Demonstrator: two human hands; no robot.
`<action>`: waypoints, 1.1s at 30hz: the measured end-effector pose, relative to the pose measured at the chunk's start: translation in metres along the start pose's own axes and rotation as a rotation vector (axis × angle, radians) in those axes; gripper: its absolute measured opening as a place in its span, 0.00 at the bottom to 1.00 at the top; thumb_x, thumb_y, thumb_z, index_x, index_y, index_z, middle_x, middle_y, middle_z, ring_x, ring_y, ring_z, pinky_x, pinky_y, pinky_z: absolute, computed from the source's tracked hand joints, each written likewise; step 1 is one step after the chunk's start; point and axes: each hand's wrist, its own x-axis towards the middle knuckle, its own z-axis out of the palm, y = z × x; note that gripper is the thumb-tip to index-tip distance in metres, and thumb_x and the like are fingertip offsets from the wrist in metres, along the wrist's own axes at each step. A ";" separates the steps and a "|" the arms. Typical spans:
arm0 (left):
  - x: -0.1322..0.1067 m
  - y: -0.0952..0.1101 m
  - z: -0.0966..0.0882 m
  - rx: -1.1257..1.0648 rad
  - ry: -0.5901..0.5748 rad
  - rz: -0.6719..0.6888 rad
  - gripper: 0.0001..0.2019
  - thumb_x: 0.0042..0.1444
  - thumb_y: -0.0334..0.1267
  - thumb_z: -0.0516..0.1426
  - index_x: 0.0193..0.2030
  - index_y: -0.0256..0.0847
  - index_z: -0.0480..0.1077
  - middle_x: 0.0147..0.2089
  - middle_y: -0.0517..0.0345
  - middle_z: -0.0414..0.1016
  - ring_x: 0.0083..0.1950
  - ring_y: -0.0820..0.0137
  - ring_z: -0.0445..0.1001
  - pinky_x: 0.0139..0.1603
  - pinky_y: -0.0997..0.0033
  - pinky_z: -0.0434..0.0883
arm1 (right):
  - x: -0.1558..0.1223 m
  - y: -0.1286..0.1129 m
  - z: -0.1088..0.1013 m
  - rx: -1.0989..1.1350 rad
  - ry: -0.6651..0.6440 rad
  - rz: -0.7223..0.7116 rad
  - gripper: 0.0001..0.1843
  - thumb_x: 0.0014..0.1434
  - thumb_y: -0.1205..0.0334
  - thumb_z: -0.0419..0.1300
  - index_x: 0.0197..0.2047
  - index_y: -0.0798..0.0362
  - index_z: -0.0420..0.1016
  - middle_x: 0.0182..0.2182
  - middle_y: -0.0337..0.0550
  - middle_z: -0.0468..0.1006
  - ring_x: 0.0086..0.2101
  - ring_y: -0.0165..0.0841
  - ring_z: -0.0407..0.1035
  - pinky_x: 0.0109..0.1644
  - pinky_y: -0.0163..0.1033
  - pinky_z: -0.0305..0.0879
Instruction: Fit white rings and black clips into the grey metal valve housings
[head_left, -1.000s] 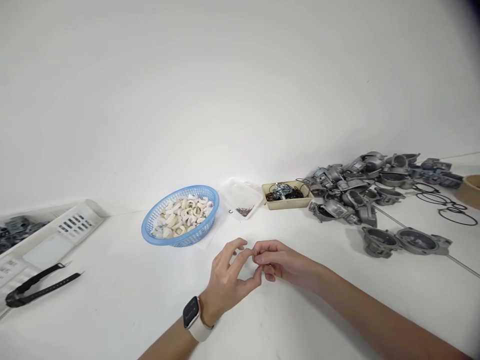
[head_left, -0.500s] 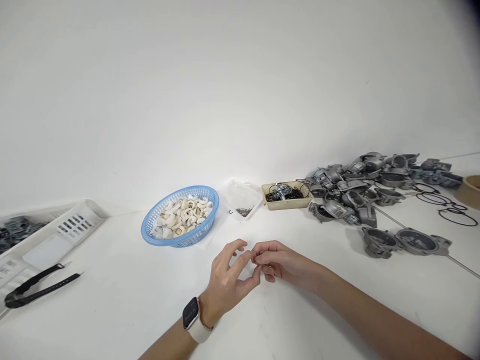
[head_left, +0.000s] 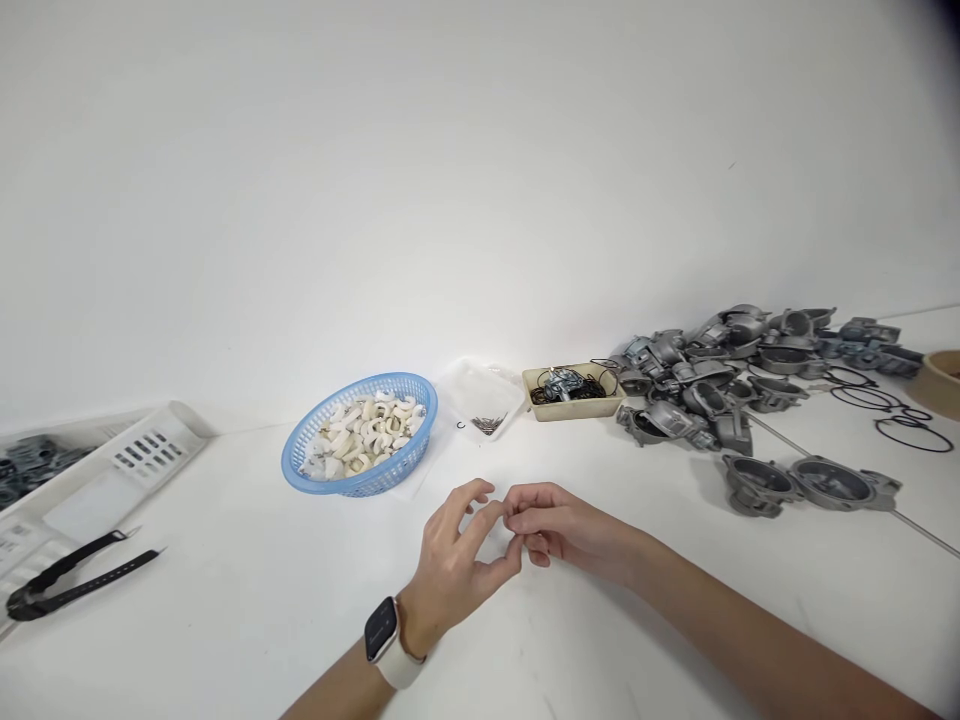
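Observation:
Over the white table, my left hand (head_left: 461, 550) and my right hand (head_left: 562, 525) meet at their fingertips. The left thumb and index finger curve into a ring toward the right hand's pinched fingers. Whatever sits between the fingertips is too small or too hidden to make out. Just beyond the hands lies a clear plastic tray (head_left: 504, 388) with several small pins (head_left: 487, 425) in it. A tiny black C-shaped clip (head_left: 460, 425) rests beside the tray. Behind and left stands a blue basket (head_left: 300, 477) of white curved pieces (head_left: 367, 432).
A cream tray (head_left: 577, 408) holds black rings and metal parts. Grey metal housings (head_left: 705, 370) are heaped at the right, two lying nearer (head_left: 832, 482). Black rings (head_left: 911, 430) and a tape roll (head_left: 941, 380) lie far right. At left are a black strap (head_left: 75, 575) and white bin (head_left: 161, 440).
Both hands keep almost the same pose, fingertips together. The view has shifted very slightly; nothing on the table has visibly been moved.

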 end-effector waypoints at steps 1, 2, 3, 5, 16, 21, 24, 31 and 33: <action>0.000 0.000 0.000 0.000 0.000 0.002 0.13 0.56 0.29 0.61 0.48 0.40 0.70 0.50 0.47 0.71 0.43 0.66 0.74 0.40 0.66 0.77 | 0.000 0.000 0.000 -0.002 -0.001 0.000 0.10 0.54 0.59 0.70 0.32 0.54 0.74 0.19 0.31 0.62 0.23 0.24 0.55 0.30 0.33 0.57; 0.001 0.000 -0.001 -0.001 -0.002 0.003 0.12 0.56 0.29 0.61 0.48 0.40 0.70 0.49 0.46 0.71 0.43 0.66 0.74 0.40 0.66 0.77 | 0.000 0.000 0.000 -0.004 -0.001 0.000 0.10 0.54 0.59 0.70 0.33 0.54 0.75 0.19 0.31 0.62 0.23 0.24 0.54 0.30 0.33 0.57; 0.001 0.000 -0.001 -0.002 -0.005 0.002 0.12 0.56 0.29 0.61 0.47 0.40 0.71 0.49 0.46 0.71 0.43 0.65 0.74 0.40 0.65 0.77 | 0.000 -0.001 0.001 -0.004 -0.001 0.000 0.10 0.55 0.59 0.70 0.33 0.54 0.75 0.19 0.31 0.62 0.23 0.24 0.54 0.30 0.33 0.57; 0.001 0.000 -0.002 0.000 -0.009 0.000 0.11 0.57 0.30 0.61 0.47 0.40 0.71 0.49 0.46 0.71 0.43 0.65 0.74 0.40 0.65 0.77 | 0.000 -0.001 0.001 -0.001 0.002 0.000 0.09 0.54 0.60 0.70 0.33 0.54 0.75 0.20 0.31 0.62 0.23 0.24 0.53 0.30 0.33 0.57; 0.001 0.002 -0.001 0.005 -0.002 -0.004 0.14 0.55 0.31 0.62 0.48 0.40 0.71 0.50 0.46 0.71 0.44 0.64 0.74 0.41 0.64 0.77 | 0.000 0.001 -0.001 0.011 0.005 -0.001 0.10 0.55 0.58 0.70 0.33 0.54 0.75 0.22 0.32 0.63 0.24 0.24 0.56 0.30 0.33 0.57; 0.002 0.000 -0.001 0.002 0.012 0.010 0.14 0.55 0.29 0.62 0.48 0.40 0.71 0.50 0.47 0.71 0.43 0.65 0.74 0.40 0.65 0.77 | 0.000 -0.001 0.001 -0.006 0.003 0.000 0.11 0.54 0.58 0.71 0.33 0.54 0.75 0.22 0.32 0.65 0.23 0.24 0.56 0.30 0.33 0.57; 0.000 -0.001 -0.001 -0.005 0.006 0.010 0.14 0.55 0.28 0.61 0.49 0.41 0.71 0.50 0.47 0.71 0.43 0.66 0.74 0.39 0.65 0.77 | 0.000 -0.002 0.002 -0.009 0.003 -0.002 0.12 0.53 0.58 0.71 0.33 0.55 0.75 0.22 0.32 0.66 0.23 0.23 0.55 0.30 0.33 0.56; -0.002 -0.001 0.000 -0.017 0.002 0.010 0.15 0.57 0.29 0.61 0.50 0.41 0.71 0.50 0.47 0.71 0.44 0.65 0.74 0.39 0.65 0.77 | -0.001 -0.003 0.003 -0.006 0.002 0.004 0.13 0.52 0.56 0.72 0.32 0.54 0.75 0.22 0.32 0.66 0.23 0.23 0.55 0.30 0.33 0.56; -0.002 -0.001 0.000 -0.019 0.001 0.007 0.15 0.57 0.29 0.61 0.51 0.42 0.71 0.50 0.47 0.71 0.43 0.65 0.74 0.39 0.65 0.77 | -0.001 -0.004 0.003 -0.003 0.005 0.008 0.13 0.52 0.56 0.72 0.32 0.54 0.75 0.21 0.31 0.64 0.23 0.24 0.55 0.30 0.34 0.55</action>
